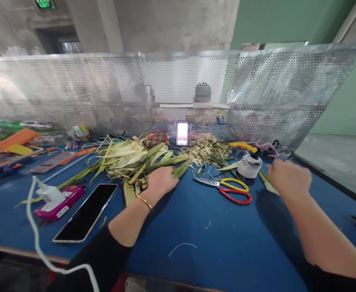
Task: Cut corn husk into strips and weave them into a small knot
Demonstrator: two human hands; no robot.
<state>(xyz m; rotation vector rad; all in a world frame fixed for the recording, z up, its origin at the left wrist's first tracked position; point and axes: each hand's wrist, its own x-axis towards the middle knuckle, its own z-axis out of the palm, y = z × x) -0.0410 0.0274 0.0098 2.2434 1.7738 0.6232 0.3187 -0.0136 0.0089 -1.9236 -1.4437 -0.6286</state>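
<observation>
My left hand [161, 181], a gold bangle on its wrist, is closed on a green corn husk [181, 168] at the front of a heap of pale and green husks [126, 156]. My right hand [290, 178] is raised over the table at the right, fingers curled in; whatever they may hold is hidden. Just left of it a husk strip [268, 183] shows, and I cannot tell whether the hand touches it. A cone of white thread [249, 166] stands nearby. Between the hands lie scissors [223, 187] with yellow and red handles, blades pointing left.
A phone [86, 213] and a purple power strip [61, 202] with a white cable lie left on the blue table [214, 247]. Shredded husk [210, 151] is heaped behind the scissors. A perforated screen [105, 89] runs along the back, with people beyond. Plastic bottles [36, 125] are far left.
</observation>
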